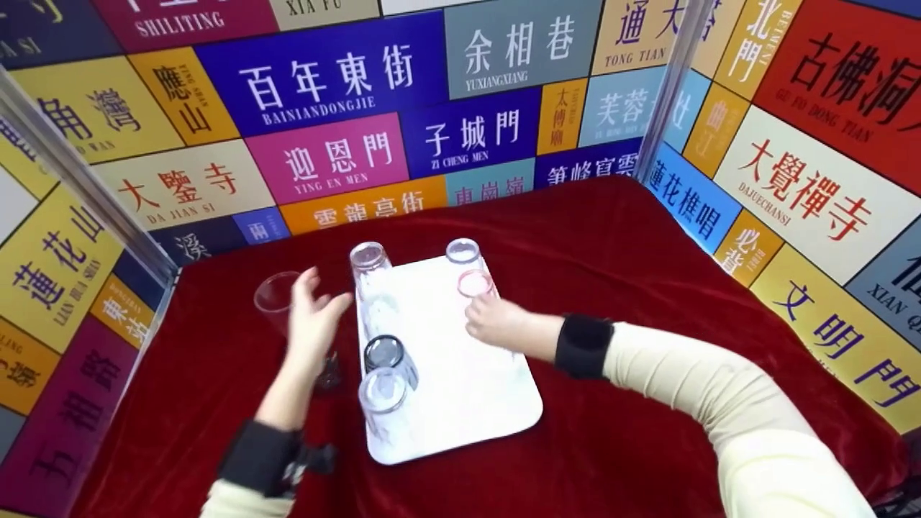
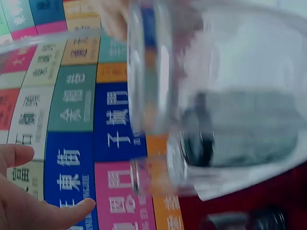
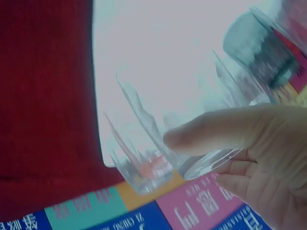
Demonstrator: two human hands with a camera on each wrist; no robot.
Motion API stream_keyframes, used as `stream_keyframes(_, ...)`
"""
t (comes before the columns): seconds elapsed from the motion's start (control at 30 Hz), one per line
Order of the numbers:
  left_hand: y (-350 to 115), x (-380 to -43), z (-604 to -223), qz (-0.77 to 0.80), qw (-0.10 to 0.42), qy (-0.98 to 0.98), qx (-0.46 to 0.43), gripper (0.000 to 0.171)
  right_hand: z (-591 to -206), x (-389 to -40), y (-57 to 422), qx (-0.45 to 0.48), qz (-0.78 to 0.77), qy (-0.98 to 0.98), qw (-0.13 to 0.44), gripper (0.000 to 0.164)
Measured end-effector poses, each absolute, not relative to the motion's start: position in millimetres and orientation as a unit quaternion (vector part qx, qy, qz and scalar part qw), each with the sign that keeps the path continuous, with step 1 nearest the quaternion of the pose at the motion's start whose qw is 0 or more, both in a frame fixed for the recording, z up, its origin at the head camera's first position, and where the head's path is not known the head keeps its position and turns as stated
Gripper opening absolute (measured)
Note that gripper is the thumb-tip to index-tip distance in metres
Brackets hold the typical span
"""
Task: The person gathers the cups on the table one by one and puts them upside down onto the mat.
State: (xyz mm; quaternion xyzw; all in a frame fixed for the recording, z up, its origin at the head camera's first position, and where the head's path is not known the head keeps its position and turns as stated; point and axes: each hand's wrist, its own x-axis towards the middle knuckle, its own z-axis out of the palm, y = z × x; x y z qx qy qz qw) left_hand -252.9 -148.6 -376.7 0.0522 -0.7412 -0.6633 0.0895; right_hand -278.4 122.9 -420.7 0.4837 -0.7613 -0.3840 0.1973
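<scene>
In the head view a white tray (image 1: 460,381) bears several upturned drinking glasses. My right hand (image 1: 500,322) grips a clear glass (image 1: 475,283) with a pinkish base at the tray's right side; in the right wrist view the thumb (image 3: 206,132) lies across the glass. Just behind it stands another clear glass (image 1: 463,250). My left hand (image 1: 314,316) is left of the tray with thumb and fingers spread, close beside a clear glass (image 1: 275,293). Whether it touches that glass cannot be told. The left wrist view shows nothing between its fingers.
On the tray's left side are a clear glass (image 1: 369,257) at the back, a dark grey glass (image 1: 383,351) and a clear glass (image 1: 383,392) nearer the front. Small dark objects (image 1: 329,373) lie on the red cloth (image 1: 597,439). Printed panels (image 1: 324,79) enclose the table.
</scene>
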Motion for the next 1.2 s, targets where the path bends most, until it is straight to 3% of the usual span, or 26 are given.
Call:
stream_keyframes(0.37, -219.8, -222.3, -403.8, -0.487, 0.2, -0.847, 0.079, 0.068, -441.7, -274.4, 117.3, 0.464, -0.42, -0.76, 0.175, 0.014)
stream_keyframes(0.9, -259.4, -201.1, -419.2, -0.441, 0.205, -0.865, 0.123, 0.069, -447.5, -285.5, 116.7, 0.443, -0.42, -0.78, 0.138, 0.019)
stream_keyframes(1.2, -269.0, -198.4, -424.5, -0.436, 0.181, -0.87, 0.14, 0.07, -449.4, -283.3, 112.4, 0.399, -0.469, -0.783, 0.086, 0.033)
